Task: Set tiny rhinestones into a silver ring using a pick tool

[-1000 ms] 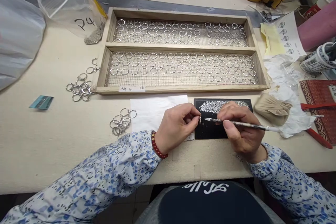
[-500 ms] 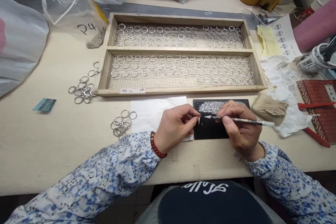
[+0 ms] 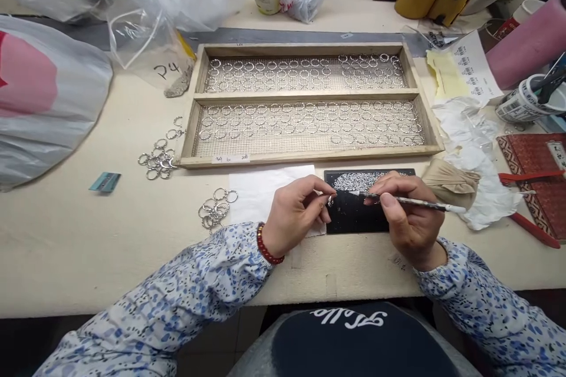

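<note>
My left hand (image 3: 294, 212) is closed in a pinch on a small metal ring (image 3: 331, 201) at the left edge of a black tray (image 3: 349, 219). My right hand (image 3: 404, 215) grips a thin pick-up pen (image 3: 415, 203) like a pencil. Its white tip points left, just above the ring and over a heap of tiny silvery stones (image 3: 354, 181) on the tray. A white paper sheet (image 3: 260, 191) lies under my left hand.
A two-row wooden mesh tray (image 3: 309, 156) holding several rings stands behind. Loose rings lie in a near pile (image 3: 214, 209) and a far pile (image 3: 157, 156) at left. Plastic bags (image 3: 44, 106), a beige pouch (image 3: 448, 185), crumpled paper, red pliers (image 3: 530, 230) and tape rolls are around.
The view has tilted and shifted, so the table slid right and down. My hands stay together at the tray; the pen tip has risen slightly toward the stones.
</note>
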Action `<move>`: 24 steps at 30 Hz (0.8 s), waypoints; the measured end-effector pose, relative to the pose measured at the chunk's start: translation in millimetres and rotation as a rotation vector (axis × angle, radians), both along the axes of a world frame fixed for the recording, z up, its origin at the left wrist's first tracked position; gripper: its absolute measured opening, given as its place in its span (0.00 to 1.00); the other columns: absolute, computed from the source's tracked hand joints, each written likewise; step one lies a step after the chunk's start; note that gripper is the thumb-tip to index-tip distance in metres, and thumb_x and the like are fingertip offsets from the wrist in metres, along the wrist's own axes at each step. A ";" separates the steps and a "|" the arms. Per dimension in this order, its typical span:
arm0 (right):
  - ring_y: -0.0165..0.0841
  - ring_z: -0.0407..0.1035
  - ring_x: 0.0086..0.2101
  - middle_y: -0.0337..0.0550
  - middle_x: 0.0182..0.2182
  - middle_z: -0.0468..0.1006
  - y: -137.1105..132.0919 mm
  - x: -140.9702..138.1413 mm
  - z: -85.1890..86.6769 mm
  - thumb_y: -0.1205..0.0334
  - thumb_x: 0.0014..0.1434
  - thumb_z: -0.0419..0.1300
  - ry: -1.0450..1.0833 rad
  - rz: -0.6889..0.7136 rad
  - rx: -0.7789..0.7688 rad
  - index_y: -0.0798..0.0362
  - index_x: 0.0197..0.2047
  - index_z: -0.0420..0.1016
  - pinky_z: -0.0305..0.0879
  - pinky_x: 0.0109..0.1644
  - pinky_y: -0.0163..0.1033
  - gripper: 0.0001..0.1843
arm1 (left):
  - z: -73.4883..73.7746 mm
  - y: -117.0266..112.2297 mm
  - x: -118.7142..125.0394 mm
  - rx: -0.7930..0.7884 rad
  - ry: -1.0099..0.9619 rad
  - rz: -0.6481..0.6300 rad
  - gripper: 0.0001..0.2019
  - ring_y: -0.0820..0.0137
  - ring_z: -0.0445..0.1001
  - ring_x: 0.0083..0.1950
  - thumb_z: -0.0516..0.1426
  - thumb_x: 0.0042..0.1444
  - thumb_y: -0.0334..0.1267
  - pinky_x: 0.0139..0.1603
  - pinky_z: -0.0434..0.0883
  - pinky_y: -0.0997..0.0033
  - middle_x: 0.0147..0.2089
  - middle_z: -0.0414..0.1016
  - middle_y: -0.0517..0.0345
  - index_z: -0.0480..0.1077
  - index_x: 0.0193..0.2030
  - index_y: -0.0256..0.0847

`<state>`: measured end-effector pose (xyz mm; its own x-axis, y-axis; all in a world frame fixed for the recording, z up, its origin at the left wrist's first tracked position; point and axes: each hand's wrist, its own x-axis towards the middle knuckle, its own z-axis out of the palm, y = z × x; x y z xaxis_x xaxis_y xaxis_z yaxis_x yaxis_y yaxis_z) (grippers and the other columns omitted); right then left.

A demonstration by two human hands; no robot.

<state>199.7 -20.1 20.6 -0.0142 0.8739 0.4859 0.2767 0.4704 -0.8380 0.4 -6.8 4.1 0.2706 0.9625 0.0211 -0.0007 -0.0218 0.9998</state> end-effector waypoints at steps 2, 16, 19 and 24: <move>0.33 0.72 0.30 0.39 0.30 0.76 -1.0 0.9 -0.3 0.70 0.60 0.58 0.006 -0.002 0.002 0.52 0.39 0.74 0.68 0.35 0.43 0.06 | 3.5 1.0 0.3 -0.061 -0.052 -0.001 0.04 0.76 0.78 0.24 0.56 0.59 0.29 0.24 0.78 0.80 0.29 0.76 0.60 0.72 0.39 0.37; 0.30 0.63 0.28 0.37 0.28 0.74 2.0 -2.2 2.8 0.70 0.60 0.61 -0.443 0.177 0.210 0.50 0.45 0.72 0.61 0.35 0.40 0.10 | 23.8 7.3 4.7 -0.479 -0.280 0.043 0.12 0.67 0.84 0.35 0.67 0.50 0.36 0.31 0.83 0.76 0.33 0.75 0.60 0.69 0.35 0.37; 0.30 0.62 0.28 0.36 0.27 0.73 3.8 -2.4 -3.4 0.68 0.60 0.64 -0.506 0.166 0.223 0.50 0.43 0.71 0.60 0.36 0.41 0.09 | 23.0 7.3 4.4 -0.489 -0.288 0.038 0.12 0.68 0.84 0.35 0.67 0.50 0.36 0.32 0.83 0.76 0.32 0.75 0.60 0.69 0.36 0.36; 0.31 0.61 0.29 0.36 0.26 0.71 4.1 -2.6 -7.8 0.69 0.60 0.62 -0.582 0.137 0.269 0.48 0.42 0.71 0.56 0.35 0.41 0.08 | 21.7 6.3 4.5 -0.488 -0.281 0.033 0.13 0.68 0.84 0.35 0.68 0.49 0.37 0.33 0.83 0.77 0.31 0.76 0.60 0.69 0.35 0.36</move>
<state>197.1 -16.0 12.8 -0.4434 0.6943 0.5668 0.5724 0.7060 -0.4170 4.9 -0.4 25.9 0.2884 0.8866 -0.3616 -0.2754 0.4385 0.8555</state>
